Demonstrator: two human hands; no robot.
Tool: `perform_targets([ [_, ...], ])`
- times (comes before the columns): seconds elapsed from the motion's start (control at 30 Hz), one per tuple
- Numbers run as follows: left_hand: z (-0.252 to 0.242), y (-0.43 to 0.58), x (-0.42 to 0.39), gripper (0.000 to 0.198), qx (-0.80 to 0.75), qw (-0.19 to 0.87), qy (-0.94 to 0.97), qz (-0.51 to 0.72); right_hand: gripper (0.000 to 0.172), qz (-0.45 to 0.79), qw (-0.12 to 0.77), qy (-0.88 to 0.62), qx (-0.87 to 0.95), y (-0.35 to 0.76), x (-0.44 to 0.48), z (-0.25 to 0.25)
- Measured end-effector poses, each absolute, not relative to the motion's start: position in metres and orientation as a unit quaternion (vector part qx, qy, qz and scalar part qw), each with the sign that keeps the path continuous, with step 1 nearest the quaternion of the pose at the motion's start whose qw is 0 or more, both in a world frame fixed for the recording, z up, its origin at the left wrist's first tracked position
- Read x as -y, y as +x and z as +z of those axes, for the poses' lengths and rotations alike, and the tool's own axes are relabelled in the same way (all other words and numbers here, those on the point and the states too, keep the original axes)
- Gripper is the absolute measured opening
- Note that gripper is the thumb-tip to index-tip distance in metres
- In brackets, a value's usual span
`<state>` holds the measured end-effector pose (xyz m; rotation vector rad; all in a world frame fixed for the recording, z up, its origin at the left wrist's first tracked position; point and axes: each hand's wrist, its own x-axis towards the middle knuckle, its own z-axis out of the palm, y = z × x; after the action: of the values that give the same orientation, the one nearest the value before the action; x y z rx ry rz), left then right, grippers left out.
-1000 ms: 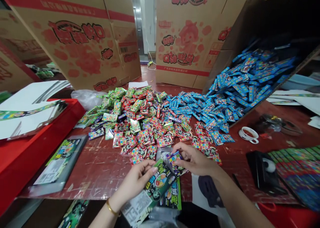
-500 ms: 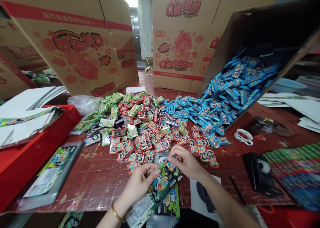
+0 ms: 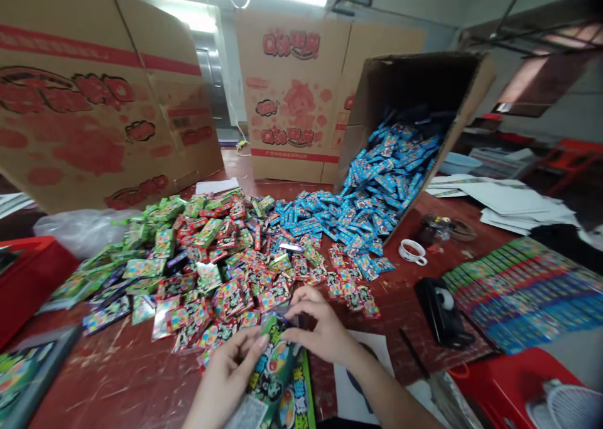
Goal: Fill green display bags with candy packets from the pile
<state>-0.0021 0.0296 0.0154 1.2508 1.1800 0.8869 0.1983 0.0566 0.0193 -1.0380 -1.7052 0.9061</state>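
Note:
A dark green printed plastic bag [image 3: 272, 363] with a colourful round design is held over the table's front edge. My left hand [image 3: 230, 369] pinches its left side between thumb and fingers. At the bag's top end my right hand [image 3: 318, 325] has thumb and fingers bent around the clear plastic edge. Beneath it lies another green-edged printed bag [image 3: 301, 394], partly covered. Just beyond my hands spreads a heap of small candy packets, with red ones [image 3: 230, 297], green ones [image 3: 164, 240] and blue ones [image 3: 311, 212].
A tipped carton [image 3: 360, 96] spills blue packets from the right. Tall cartons [image 3: 292, 58] stand behind. To the right are a white cup [image 3: 412, 252], a black tape dispenser [image 3: 440, 316] and rows of packets [image 3: 513, 291]. A red bin [image 3: 35, 284] sits left.
The view has swung right and up, so the table things appear further left. Both hands stay on the bag; the right hand's fingers have shifted at its top end.

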Motion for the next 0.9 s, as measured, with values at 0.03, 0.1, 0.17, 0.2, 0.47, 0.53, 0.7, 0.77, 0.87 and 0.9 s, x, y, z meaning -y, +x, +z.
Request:
perform_targets([
  [0.03, 0.012, -0.003, -0.032, 0.043, -0.5, 0.572, 0.526, 0.382, 0.02, 0.351, 0.461, -0.419, 0.699, 0.197, -0.056, 0.018],
  [0.1, 0.007, -0.006, -0.035, 0.044, -0.501, 0.58, 0.516, 0.382, 0.019, 0.353, 0.459, -0.409, 0.705, 0.195, -0.057, 0.017],
  [0.17, 0.004, -0.006, -0.035, 0.045, -0.507, 0.586, 0.501, 0.384, 0.019, 0.399, 0.441, -0.387, 0.705, 0.196, -0.061, 0.016],
  [0.2, 0.004, -0.005, -0.035, 0.046, -0.508, 0.591, 0.491, 0.39, 0.021, 0.424, 0.431, -0.376, 0.702, 0.198, -0.064, 0.016],
  [0.47, 0.027, 0.005, -0.039, 0.037, -0.439, 0.641, 0.528, 0.344, 0.036, 0.558, 0.341, -0.279, 0.703, 0.213, -0.087, 0.025],
  [0.53, 0.029, 0.005, -0.043, 0.034, -0.43, 0.639, 0.539, 0.341, 0.037, 0.583, 0.325, -0.278, 0.691, 0.215, -0.088, 0.029],
  [0.7, 0.031, 0.007, -0.046, 0.031, -0.405, 0.648, 0.549, 0.34, 0.035, 0.6, 0.339, -0.268, 0.673, 0.216, -0.09, 0.029],
  [0.77, 0.032, 0.009, -0.045, 0.032, -0.406, 0.639, 0.554, 0.345, 0.031, 0.603, 0.347, -0.264, 0.668, 0.217, -0.091, 0.028],
  [0.87, 0.029, 0.011, -0.047, 0.037, -0.424, 0.634, 0.533, 0.365, 0.029, 0.596, 0.366, -0.283, 0.656, 0.213, -0.09, 0.024],
  [0.9, 0.027, 0.011, -0.048, 0.04, -0.437, 0.631, 0.518, 0.378, 0.03, 0.59, 0.384, -0.297, 0.646, 0.21, -0.088, 0.021],
])
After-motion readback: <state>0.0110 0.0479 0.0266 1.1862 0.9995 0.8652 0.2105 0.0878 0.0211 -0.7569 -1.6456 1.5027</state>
